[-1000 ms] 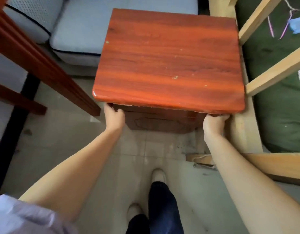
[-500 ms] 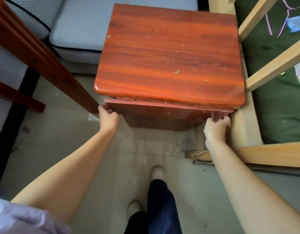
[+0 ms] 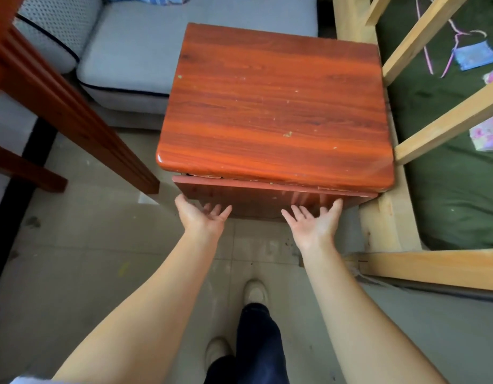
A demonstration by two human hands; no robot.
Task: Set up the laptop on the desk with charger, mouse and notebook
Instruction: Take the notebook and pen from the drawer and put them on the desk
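Both palms up, fingers spread, left hand [image 3: 202, 217] and right hand [image 3: 316, 224] holding nothing under the desk [image 3: 275, 106] front; grip evenly, push it square

Two bare forearms, no watch or rings visible on the left hand [image 3: 202, 217] or the right hand [image 3: 314, 224]. Pale lavender-white fabric short sleeve [image 3: 29, 380] just shows at the bottom-left corner on the left arm; the right sleeve is out of view. Dark navy trouser leg [image 3: 257, 345], loose cut. Off-white rounded slip-on shoes [image 3: 255, 292], plain toes, one forward, one [image 3: 216, 353] partly hidden behind the trouser leg.
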